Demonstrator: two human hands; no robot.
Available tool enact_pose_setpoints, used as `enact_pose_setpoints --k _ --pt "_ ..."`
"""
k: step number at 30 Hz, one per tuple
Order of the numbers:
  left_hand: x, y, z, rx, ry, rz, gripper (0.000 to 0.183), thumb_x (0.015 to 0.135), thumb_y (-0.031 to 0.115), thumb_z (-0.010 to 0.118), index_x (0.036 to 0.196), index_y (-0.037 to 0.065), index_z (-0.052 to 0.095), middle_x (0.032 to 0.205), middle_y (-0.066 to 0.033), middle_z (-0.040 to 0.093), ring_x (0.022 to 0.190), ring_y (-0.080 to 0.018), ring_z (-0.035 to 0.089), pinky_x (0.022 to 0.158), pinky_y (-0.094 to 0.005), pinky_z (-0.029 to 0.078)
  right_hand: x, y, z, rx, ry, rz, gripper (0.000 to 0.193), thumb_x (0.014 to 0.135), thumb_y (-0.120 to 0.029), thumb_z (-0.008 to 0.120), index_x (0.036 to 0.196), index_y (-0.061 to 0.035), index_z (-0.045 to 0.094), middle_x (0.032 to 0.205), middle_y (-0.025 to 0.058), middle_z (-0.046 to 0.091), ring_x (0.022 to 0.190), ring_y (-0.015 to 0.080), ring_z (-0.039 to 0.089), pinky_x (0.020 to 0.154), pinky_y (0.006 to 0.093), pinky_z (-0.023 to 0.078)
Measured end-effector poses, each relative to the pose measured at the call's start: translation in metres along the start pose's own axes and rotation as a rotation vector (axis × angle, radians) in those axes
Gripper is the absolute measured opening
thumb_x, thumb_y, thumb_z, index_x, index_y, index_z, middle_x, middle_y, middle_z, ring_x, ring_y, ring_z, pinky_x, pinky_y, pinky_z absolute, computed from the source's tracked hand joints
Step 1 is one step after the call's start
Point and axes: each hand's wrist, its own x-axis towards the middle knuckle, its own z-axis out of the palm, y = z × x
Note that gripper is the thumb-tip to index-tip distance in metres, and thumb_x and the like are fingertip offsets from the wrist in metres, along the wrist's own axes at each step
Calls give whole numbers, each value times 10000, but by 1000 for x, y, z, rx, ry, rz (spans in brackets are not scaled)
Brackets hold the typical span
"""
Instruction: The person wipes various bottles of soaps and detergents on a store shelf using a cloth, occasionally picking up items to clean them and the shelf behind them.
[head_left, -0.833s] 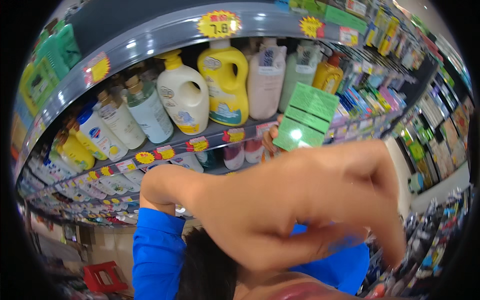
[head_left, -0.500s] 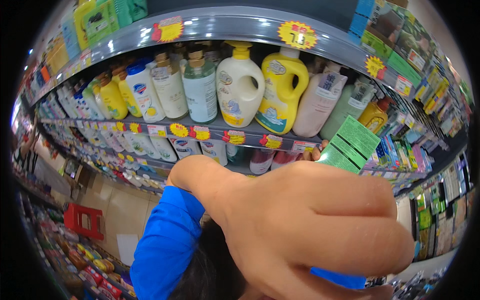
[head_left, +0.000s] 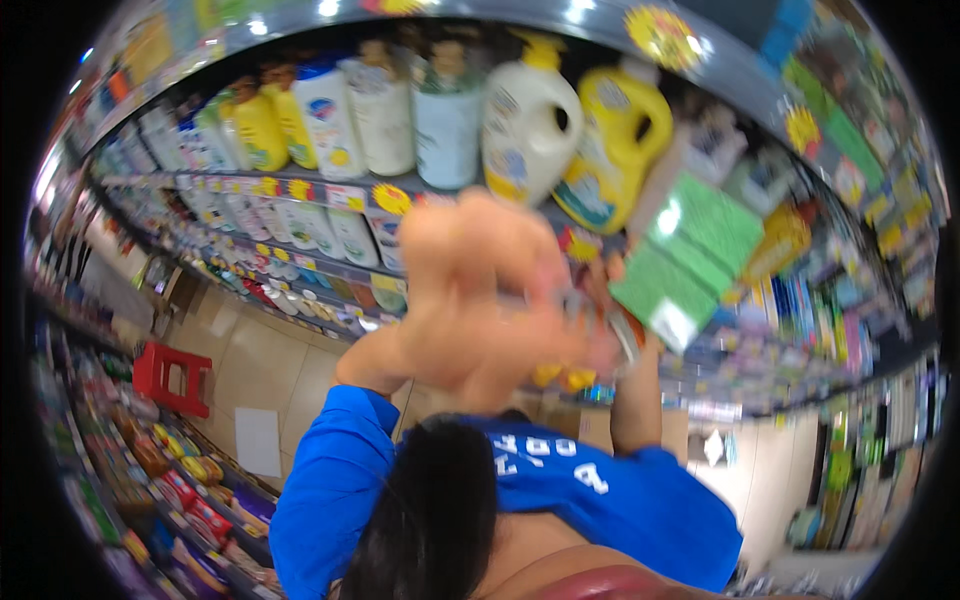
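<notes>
a: where is the green pack (head_left: pixel 690 255)?
b: up in front of the shelf (head_left: pixel 745 80), just right of the yellow bottle (head_left: pixel 600 165) as we look at it. it is tilted, with its broad face turned toward the camera and bright glare on it.
a: who has it?
b: the right hand (head_left: pixel 612 285) does. its fingers are closed on the pack's left edge, and that arm comes up from below in a blue shirt (head_left: pixel 330 500).
a: and the left hand (head_left: pixel 480 300)?
b: raised near the middle of the view, close to the right hand, with its fingers bent. it is badly blurred, so i cannot tell whether it pinches something or how wide its grip is. i cannot tell whether the two hands touch, either.
a: what stands behind them?
b: a row of bottles. beside the yellow one is a white bottle (head_left: pixel 515 130) with a yellow pump and a handle hole, and left of that a pale blue bottle (head_left: pixel 447 135), upright.
a: anything lower down?
b: a red stool (head_left: pixel 148 372) on the tiled floor (head_left: pixel 255 345), with a white sheet (head_left: pixel 257 442) lying near it. dark hair (head_left: pixel 430 510) hangs over the shirt.
</notes>
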Motion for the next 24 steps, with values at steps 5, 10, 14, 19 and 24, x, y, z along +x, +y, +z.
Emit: enact_pose_setpoints --k 5,10,14,19,24 --pt "-42 -26 22 106 -99 7 384 644 -109 613 979 70 674 983 -102 536 848 -209 541 665 -279 472 6 24 4 182 -211 6 712 848 -492 565 1323 10 391 1114 226 562 896 293 608 691 325 537" --pt "-72 -20 -1 241 -104 76 441 621 -58 647 1037 89 657 1003 -74 565 903 -244 545 762 -344 440 26 65 21 239 -215 17 665 887 -494 508 1258 53 435 1030 256 609 973 299 609 758 342 556" --pt "-84 -6 -28 285 -169 26 386 687 -74 632 1041 78 663 1057 -96 571 947 -260 539 806 -351 444 25 96 39 429 -133 127 656 874 -494 528 1230 53 455 1050 262 581 962 309 604 738 334 558" --pt "-99 8 -54 306 -201 -18 418 690 -56 625 1076 99 659 1079 -95 559 977 -264 520 870 -378 426 19 124 75 486 -64 241 598 868 -477 545 1186 27 496 1031 235 572 922 303 608 737 323 551" --pt "-105 19 -70 305 -194 -34 422 692 -41 616 1083 110 659 1083 -96 550 986 -269 506 901 -391 413 16 139 86 320 -37 183 512 879 -433 546 1141 6 529 972 196 595 894 295 617 698 321 556"
